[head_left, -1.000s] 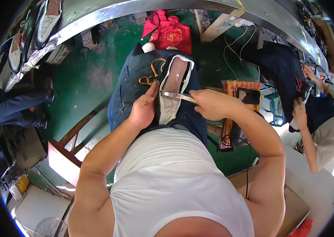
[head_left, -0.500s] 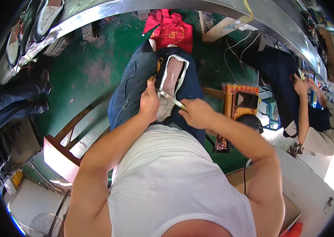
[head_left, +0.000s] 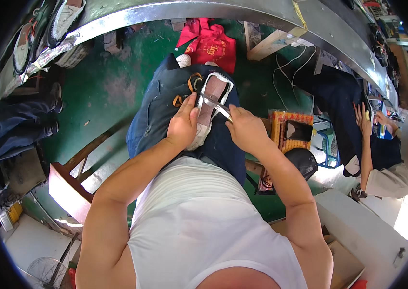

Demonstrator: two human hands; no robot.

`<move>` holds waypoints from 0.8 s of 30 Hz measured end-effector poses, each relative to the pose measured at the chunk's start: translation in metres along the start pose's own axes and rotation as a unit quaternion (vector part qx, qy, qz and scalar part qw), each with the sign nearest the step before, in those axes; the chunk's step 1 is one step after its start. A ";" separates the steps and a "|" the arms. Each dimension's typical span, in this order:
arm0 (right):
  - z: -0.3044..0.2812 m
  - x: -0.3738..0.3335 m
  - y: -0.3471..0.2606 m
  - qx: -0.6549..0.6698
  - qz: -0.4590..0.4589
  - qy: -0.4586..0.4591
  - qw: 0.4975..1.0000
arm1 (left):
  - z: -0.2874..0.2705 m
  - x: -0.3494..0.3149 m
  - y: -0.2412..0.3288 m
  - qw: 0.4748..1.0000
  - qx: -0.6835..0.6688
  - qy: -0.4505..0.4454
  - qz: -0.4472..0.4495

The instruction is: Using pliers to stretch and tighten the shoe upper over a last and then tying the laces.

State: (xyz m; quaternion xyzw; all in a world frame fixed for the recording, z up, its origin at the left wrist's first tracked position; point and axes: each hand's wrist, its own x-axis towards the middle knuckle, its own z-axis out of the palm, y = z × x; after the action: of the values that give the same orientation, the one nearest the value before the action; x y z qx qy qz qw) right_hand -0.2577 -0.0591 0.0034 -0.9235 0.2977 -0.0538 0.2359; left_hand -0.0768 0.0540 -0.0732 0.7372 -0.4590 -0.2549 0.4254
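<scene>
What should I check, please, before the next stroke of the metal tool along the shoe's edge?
1. Shoe steady on the lap: ok, sole up on the thighs.
2. Left hand grip on the shoe: ok, fingers wrapped over its side.
3. Right hand grip on the metal tool: ok, closed around it.
4. Tool tip meeting the sole edge: cannot tell, too small.
5. Left fingers away from the tool tip: not ok, they lie right beside it.
</scene>
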 end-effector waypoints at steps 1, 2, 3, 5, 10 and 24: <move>-0.002 0.000 -0.002 0.011 0.048 -0.048 0.998 | 0.000 0.000 -0.002 0.995 0.071 0.005 0.065; -0.003 -0.001 -0.003 0.022 0.097 -0.096 0.990 | -0.001 -0.001 -0.004 0.995 0.072 0.006 0.065; 0.002 -0.005 0.002 0.023 0.098 -0.094 0.990 | -0.006 0.000 0.002 0.993 0.090 -0.039 0.064; 0.014 -0.014 0.018 0.086 0.122 -0.087 0.985 | -0.011 0.004 0.008 0.989 0.109 -0.083 0.061; -0.028 0.011 0.030 0.198 0.188 -0.216 0.938 | -0.017 0.012 0.007 0.972 0.164 -0.144 0.086; -0.003 0.014 0.032 0.200 0.149 -0.112 0.962 | -0.034 -0.027 0.026 0.971 -0.059 -0.172 -0.155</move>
State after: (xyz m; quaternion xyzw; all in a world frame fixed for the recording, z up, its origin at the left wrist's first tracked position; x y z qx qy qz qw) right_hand -0.2635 -0.0916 -0.0091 -0.8028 0.3871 0.0276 0.4527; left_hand -0.0746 0.0864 -0.0342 0.7179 -0.3893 -0.4675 0.3383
